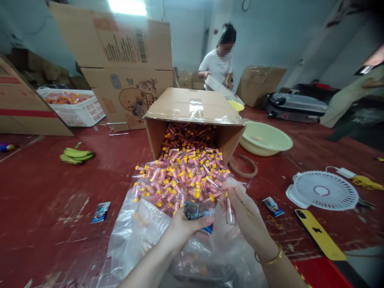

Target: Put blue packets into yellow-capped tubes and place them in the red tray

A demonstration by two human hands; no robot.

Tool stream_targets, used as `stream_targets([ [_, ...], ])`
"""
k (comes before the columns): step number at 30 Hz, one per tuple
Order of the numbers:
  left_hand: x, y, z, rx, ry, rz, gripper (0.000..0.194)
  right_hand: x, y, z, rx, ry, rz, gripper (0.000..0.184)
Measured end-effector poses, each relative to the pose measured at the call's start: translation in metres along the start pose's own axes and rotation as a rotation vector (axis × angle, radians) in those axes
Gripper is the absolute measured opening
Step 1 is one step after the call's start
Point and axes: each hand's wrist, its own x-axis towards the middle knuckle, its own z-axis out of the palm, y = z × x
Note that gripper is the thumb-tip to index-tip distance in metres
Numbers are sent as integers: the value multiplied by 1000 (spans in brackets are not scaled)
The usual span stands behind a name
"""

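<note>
Through the head view, taking the picture's middle as the dial's centre, I have my left hand [187, 226] just off six o'clock, closed around a dark blue packet [199, 212] with the thumb pressed across its front. My right hand [247, 218] sits between four and five, fingers fairly straight but drawn in on a capped tube [230, 214], yellow cap up and clear end down; I can't tell how firmly it's pinched. Both hands are over a crumpled plastic sheet [124, 228]. Just beyond them, a heap of pink-labelled tubes [180, 180] spills out of the cardboard box [195, 106] lying open toward me at twelve. Bananas [76, 155] lie at nine, one loose packet [101, 212] at eight and another packet [273, 206] at four. At three I see a pale green basin [265, 139], with a brown ring [253, 170] near it. The white fan [327, 190] is between three and four, and the yellow phone [321, 236] at four. Around one o'clock, a person [220, 64] holds a white tray [223, 89].
</note>
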Motion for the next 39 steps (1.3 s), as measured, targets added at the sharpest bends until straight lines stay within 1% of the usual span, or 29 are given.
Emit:
stream_targets([
  [2,0,-1,-2,-1,15,-10,41,-4,-3,0,-46,21,25,34],
  [4,0,-2,-4,22,21,-27,42,-4,-3,1,0,1,74,33],
  [8,-1,0,-8,64,-15,-54,42,4,2,1,327,-25,257,32],
  [10,-2,2,-9,75,-31,-55,40,8,3,0,453,-39,298,30],
  [11,-2,2,-10,81,-26,-53,39,10,2,-1,479,-40,277,29],
  [13,-2,2,-10,98,-5,-48,35,11,-3,-3,435,-10,166,23],
  [16,-1,-1,-10,112,2,-9,30,9,-13,-2,199,50,-72,16],
  [18,-1,-3,-9,110,9,26,29,8,-19,-1,55,14,-227,15],
  [20,-1,-4,-9,110,26,40,29,8,-22,0,-46,-39,-349,14],
  [23,0,-4,-9,130,26,22,30,9,-27,-1,-188,-90,-480,13],
  [25,1,-4,-9,139,9,20,30,10,-31,-2,-281,-123,-517,12],
  [27,1,-4,-9,126,-10,20,30,12,-34,-2,-334,-174,-482,10],
  [29,0,-3,-8,116,-43,27,29,16,-32,0,-298,-227,-375,10],
  [32,-4,-2,-4,70,-47,42,31,22,-19,6,-82,-261,-148,18],
  [34,-5,-2,0,-8,-22,6,36,20,-8,11,72,-249,-25,21],
  [35,-4,-3,2,-58,-11,-29,39,16,-3,13,116,-246,5,22],
  [37,-2,-4,6,-166,9,-77,41,6,3,18,138,-273,-12,27],
  [38,0,-4,9,-218,19,-91,41,-1,5,20,125,-302,-41,36],
  [39,2,-4,11,-262,34,-100,41,-7,6,22,101,-327,-70,49],
])
